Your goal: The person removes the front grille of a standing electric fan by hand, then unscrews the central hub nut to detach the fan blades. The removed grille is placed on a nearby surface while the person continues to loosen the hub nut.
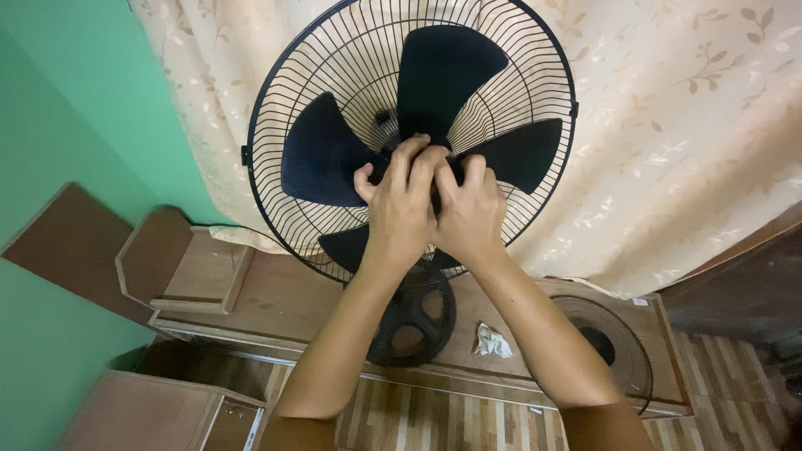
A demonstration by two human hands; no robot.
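**No packages, signs or screens here**

I see no package, sign or screen anywhere before me. The nearest thing to a label is a tiny pale tag (640, 301) on the wooden platform's (284, 292) right end, beside the curtain's (685, 125) lower edge; it is too small to make out.

This looks like a room in a home. A cream curtain (685, 142) with a leaf pattern hangs across the back, beside a plain green wall (75, 108). Low wooden furniture (276, 292) stands along the wall over a striped wood-look floor (434, 418). A household fan (409, 134) stands here, and its loose front grille (622, 334) leans against the furniture nearby.
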